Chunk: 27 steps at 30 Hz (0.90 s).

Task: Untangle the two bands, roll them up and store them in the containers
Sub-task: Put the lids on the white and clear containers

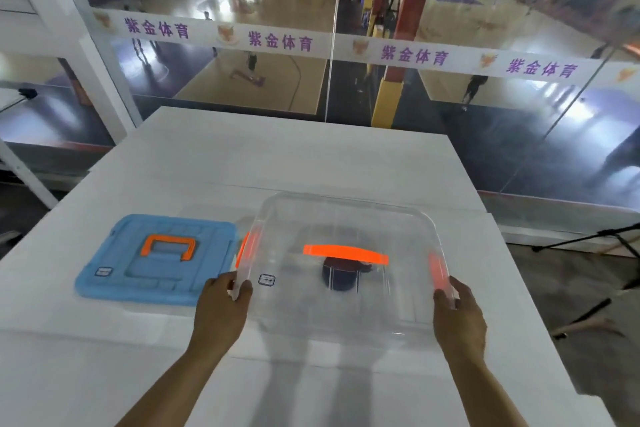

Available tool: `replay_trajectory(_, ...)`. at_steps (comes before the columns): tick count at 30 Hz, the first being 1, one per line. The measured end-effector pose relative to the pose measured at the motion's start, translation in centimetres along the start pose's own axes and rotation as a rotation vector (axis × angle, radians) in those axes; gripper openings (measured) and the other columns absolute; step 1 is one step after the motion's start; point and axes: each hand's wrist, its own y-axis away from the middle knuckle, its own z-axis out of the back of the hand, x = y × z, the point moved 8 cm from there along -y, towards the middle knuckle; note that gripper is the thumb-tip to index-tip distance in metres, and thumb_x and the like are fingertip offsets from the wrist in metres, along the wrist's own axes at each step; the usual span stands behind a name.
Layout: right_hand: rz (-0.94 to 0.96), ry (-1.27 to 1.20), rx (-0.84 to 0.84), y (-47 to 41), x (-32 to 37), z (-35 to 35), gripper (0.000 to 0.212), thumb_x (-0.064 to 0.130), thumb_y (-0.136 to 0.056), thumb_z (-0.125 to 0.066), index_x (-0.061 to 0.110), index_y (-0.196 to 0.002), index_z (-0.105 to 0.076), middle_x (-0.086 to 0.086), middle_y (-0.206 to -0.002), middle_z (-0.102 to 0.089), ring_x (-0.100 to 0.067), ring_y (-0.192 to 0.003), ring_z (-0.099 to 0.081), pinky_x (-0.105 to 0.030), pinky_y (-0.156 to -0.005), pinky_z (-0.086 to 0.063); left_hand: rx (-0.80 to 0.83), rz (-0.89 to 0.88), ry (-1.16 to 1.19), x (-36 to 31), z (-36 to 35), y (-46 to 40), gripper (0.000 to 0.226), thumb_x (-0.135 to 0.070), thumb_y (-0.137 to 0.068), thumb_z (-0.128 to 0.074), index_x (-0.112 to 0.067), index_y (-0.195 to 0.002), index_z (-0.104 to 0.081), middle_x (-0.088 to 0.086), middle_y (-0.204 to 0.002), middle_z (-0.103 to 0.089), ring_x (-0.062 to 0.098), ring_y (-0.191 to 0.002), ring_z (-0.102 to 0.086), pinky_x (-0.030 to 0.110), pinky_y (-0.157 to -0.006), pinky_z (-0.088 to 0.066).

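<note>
Two hands hold a clear lid above the white bench: the left hand grips its left edge, the right hand its right edge, fingers curled round the rim. An orange handle crosses the lid, with orange clips at both sides and a small unreadable sticker. Through it shows a dark rolled band. A blue lid lies to the left. Beyond, a glass wall's strip reads "紫金体育".

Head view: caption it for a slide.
Both hands, left and right, hold a clear lid over a rolled dark band.
</note>
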Motion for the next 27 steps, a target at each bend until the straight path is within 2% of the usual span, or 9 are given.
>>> replay_trajectory(2,-0.016,-0.014,0.003,-0.4,0.0,0.1,0.039,0.028,-0.099,-0.055,0.028,-0.138,-0.057,-0.01,-0.108,-0.069,-0.031,-0.095,-0.063,-0.036,-0.074,-0.049,-0.012,0.042,0.023,-0.5,0.0,-0.4,0.014,-0.024,-0.097,-0.062,-0.01,-0.1,-0.065,0.007,-0.095,-0.063,0.027,-0.09,-0.059,0.035,-0.077,-0.04)
replay_trajectory(4,-0.034,-0.028,0.005,-0.8,0.0,0.3,0.035,0.031,-0.099,-0.057,0.025,-0.134,-0.06,-0.01,-0.105,-0.068,-0.031,-0.092,-0.064,-0.034,-0.07,-0.047,0.003,0.12,0.036,-0.4,-0.5,-1.2,0.025,-0.028,-0.1,-0.058,-0.007,-0.086,-0.063,0.009,-0.085,-0.063,0.029,-0.084,-0.059,0.038,-0.072,-0.041)
replay_trajectory(7,-0.068,-0.068,0.02,-1.3,0.1,0.2,0.038,0.037,-0.101,-0.057,0.018,-0.133,-0.061,-0.01,-0.108,-0.067,-0.03,-0.094,-0.061,-0.034,-0.072,-0.045,0.069,0.325,0.142,0.5,-2.1,-2.8,0.062,-0.051,-0.101,-0.05,0.007,-0.107,-0.068,0.025,-0.104,-0.069,0.037,-0.09,-0.063,0.041,-0.08,-0.047)
replay_trajectory(11,-0.204,-0.184,0.033,-2.3,-0.4,-0.2,0.058,0.038,-0.101,-0.061,0.007,-0.149,-0.05,-0.018,-0.145,-0.057,-0.036,-0.127,-0.057,-0.042,-0.104,-0.044,0.085,0.469,0.399,1.0,-3.8,-3.2,0.07,-0.057,-0.096,-0.056,0.008,-0.119,-0.065,0.025,-0.1,-0.068,0.035,-0.081,-0.06,0.042,-0.077,-0.046)
replay_trajectory(14,-0.299,-0.178,0.048,-2.5,-1.2,-0.6,0.064,0.049,-0.1,-0.06,0.003,-0.144,-0.053,-0.024,-0.145,-0.051,-0.039,-0.12,-0.059,-0.042,-0.095,-0.045,0.055,0.433,0.549,0.6,-3.9,-3.1,0.061,-0.05,-0.094,-0.064,0.004,-0.122,-0.064,0.021,-0.09,-0.065,0.036,-0.08,-0.063,0.044,-0.081,-0.048)
replay_trajectory(16,-0.277,-0.17,0.094,-2.6,-1.3,-1.1,0.062,0.053,-0.102,-0.053,-0.005,-0.123,-0.064,-0.022,-0.12,-0.066,-0.031,-0.087,-0.062,-0.036,-0.075,-0.044,-0.017,0.363,0.556,0.1,-3.3,-2.8,0.05,-0.041,-0.094,-0.067,-0.003,-0.125,-0.059,0.024,-0.112,-0.068,0.04,-0.099,-0.067,0.048,-0.09,-0.052)
replay_trajectory(18,-0.24,-0.173,0.114,-2.6,-1.3,-1.3,0.061,0.05,-0.104,-0.049,-0.007,-0.11,-0.069,-0.021,-0.1,-0.07,-0.026,-0.071,-0.055,-0.034,-0.063,-0.041,-0.078,0.252,0.496,-1.2,-2.5,-2.3,0.039,-0.032,-0.098,-0.065,-0.007,-0.125,-0.055,0.014,-0.113,-0.066,0.029,-0.096,-0.062,0.039,-0.083,-0.048)
replay_trajectory(23,-0.084,-0.054,-0.037,-1.5,0.5,-0.2,0.038,0.044,-0.105,-0.051,0.012,-0.127,-0.052,-0.01,-0.104,-0.062,-0.033,-0.09,-0.057,-0.036,-0.078,-0.042,-0.162,0.13,0.353,-1.5,-1.8,-1.4,0.03,-0.035,-0.1,-0.062,-0.008,-0.114,-0.058,0.007,-0.103,-0.063,0.025,-0.095,-0.06,0.032,-0.08,-0.041)
replay_trajectory(27,0.025,0.012,-0.1,-1.0,1.3,0.1,0.035,0.037,-0.105,-0.053,0.008,-0.123,-0.055,-0.012,-0.097,-0.063,-0.033,-0.086,-0.056,-0.038,-0.077,-0.044,-0.242,-0.002,0.229,-2.3,-1.0,-1.1,0.021,-0.029,-0.101,-0.06,-0.008,-0.102,-0.06,0.005,-0.091,-0.064,0.025,-0.086,-0.06,0.033,-0.078,-0.043)
